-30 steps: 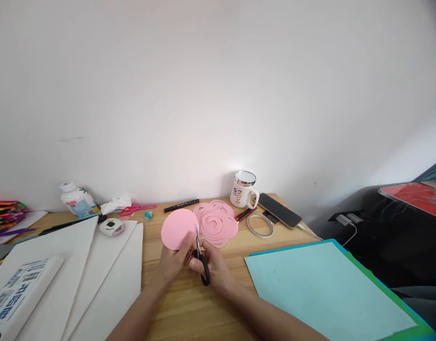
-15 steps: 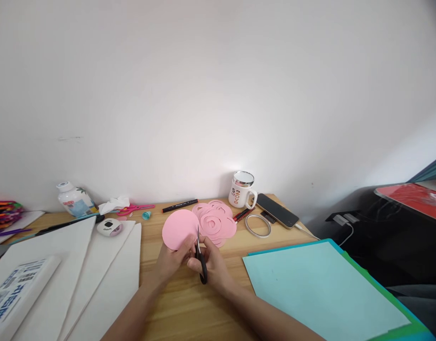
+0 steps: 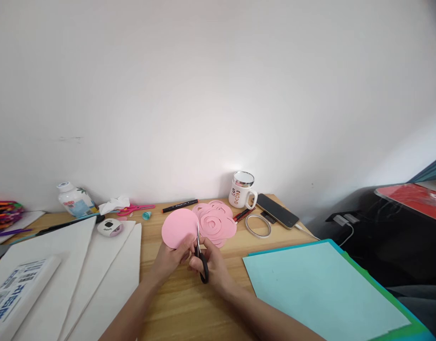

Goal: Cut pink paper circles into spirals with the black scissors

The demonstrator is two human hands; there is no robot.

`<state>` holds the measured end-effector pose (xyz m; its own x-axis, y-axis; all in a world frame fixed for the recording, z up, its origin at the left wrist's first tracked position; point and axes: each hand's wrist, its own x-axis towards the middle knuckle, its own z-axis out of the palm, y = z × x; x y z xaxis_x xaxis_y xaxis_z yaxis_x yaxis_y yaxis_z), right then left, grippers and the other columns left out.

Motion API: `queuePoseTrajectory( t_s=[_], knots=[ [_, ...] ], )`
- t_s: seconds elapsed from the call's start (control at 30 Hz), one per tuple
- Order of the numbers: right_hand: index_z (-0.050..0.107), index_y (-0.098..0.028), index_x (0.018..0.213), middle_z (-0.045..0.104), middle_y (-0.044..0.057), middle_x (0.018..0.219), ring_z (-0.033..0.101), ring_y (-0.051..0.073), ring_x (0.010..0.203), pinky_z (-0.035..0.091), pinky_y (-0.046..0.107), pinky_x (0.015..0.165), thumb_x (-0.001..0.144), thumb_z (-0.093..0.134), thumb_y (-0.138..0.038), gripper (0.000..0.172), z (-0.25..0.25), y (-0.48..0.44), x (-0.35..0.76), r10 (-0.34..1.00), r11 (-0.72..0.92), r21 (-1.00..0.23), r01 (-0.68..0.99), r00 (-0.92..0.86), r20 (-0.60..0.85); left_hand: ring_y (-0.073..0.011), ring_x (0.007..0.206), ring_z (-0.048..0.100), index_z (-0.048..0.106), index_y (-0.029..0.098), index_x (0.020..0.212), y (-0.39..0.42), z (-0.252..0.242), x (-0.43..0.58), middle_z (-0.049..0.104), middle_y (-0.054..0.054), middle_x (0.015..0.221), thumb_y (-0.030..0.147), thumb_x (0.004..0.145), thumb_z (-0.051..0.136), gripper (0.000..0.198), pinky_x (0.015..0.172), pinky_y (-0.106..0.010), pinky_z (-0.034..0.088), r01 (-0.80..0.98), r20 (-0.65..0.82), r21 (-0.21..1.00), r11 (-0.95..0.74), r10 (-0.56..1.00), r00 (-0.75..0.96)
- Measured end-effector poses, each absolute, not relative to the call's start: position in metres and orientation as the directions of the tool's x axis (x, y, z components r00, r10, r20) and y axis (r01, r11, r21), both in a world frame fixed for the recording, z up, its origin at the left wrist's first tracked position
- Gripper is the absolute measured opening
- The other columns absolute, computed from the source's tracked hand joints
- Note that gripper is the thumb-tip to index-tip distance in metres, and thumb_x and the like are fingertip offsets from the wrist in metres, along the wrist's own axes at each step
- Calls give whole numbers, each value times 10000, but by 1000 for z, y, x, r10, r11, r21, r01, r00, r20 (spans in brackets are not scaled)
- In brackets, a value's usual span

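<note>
A round pink paper disc [image 3: 178, 228] is pinched at its lower right edge by my left hand [image 3: 172, 257], thumb on top. My right hand [image 3: 215, 265] grips black-handled scissors [image 3: 204, 267], their blades pointing up and away from me at the disc's right edge. How far the blades are parted is hard to make out. Just beyond my right hand lies a pile of pink paper pieces [image 3: 218, 222] cut into spirals.
Behind the pile stand a white mug [image 3: 242, 192], a phone [image 3: 278, 210] and a silver ring [image 3: 258, 226]. Blue and green sheets [image 3: 320, 289] lie at right, white boards [image 3: 107, 284] at left. Pink scissors [image 3: 136, 208], a black marker [image 3: 180, 205] and a bottle [image 3: 75, 199] line the wall.
The paper disc has shifted very slightly up and left. The black scissors have turned a little in my right hand. Everything else stays where it was.
</note>
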<state>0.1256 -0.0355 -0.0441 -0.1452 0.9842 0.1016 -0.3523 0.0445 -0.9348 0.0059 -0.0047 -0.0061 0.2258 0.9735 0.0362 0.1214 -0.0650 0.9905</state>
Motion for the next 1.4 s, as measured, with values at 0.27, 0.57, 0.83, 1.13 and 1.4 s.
queuePoseTrajectory(
  t_s=[0.27, 0.57, 0.83, 1.13, 1.4],
  knots=[
    [439, -211, 806, 469, -106, 452, 403, 75, 377, 336, 187, 399, 641, 715, -352, 351, -46, -35, 126, 981, 41, -936, -349, -163, 104, -66, 395, 306, 536, 153, 525, -4, -7, 5, 400, 43, 432, 444, 733, 586, 362, 357, -188, 260, 3, 56, 998, -59, 961, 272],
    [446, -210, 826, 474, -113, 439, 392, 73, 366, 324, 183, 393, 637, 725, -346, 363, -51, -35, 124, 984, 23, -930, -366, -156, 86, -65, 381, 303, 550, 145, 576, -2, -10, 5, 359, 64, 401, 433, 727, 588, 327, 358, -186, 254, 52, 57, 996, -71, 972, 229],
    [460, -217, 808, 489, -67, 618, 414, 88, 523, 343, 199, 494, 570, 791, -350, 428, -40, -34, 129, 980, 119, -898, -423, -97, 176, -128, 495, 461, 587, 151, 663, -5, -2, 7, 555, 3, 545, 420, 645, 636, 274, 427, -221, 393, 127, 40, 990, -66, 980, 195],
    [470, -219, 799, 470, -63, 620, 366, 83, 510, 308, 191, 477, 581, 783, -373, 411, -39, -35, 128, 975, 115, -882, -456, -118, 188, -77, 411, 326, 546, 151, 556, -4, -5, 5, 447, 38, 458, 415, 695, 602, 303, 362, -191, 260, 66, 35, 996, -56, 960, 277],
    [461, -215, 790, 493, -76, 544, 397, 76, 437, 302, 180, 415, 603, 755, -364, 379, -39, -35, 129, 986, 76, -920, -384, -106, 126, -68, 393, 313, 548, 149, 541, 1, -14, 1, 405, 55, 415, 424, 728, 579, 334, 364, -185, 254, 101, 72, 989, -106, 955, 289]
  ],
)
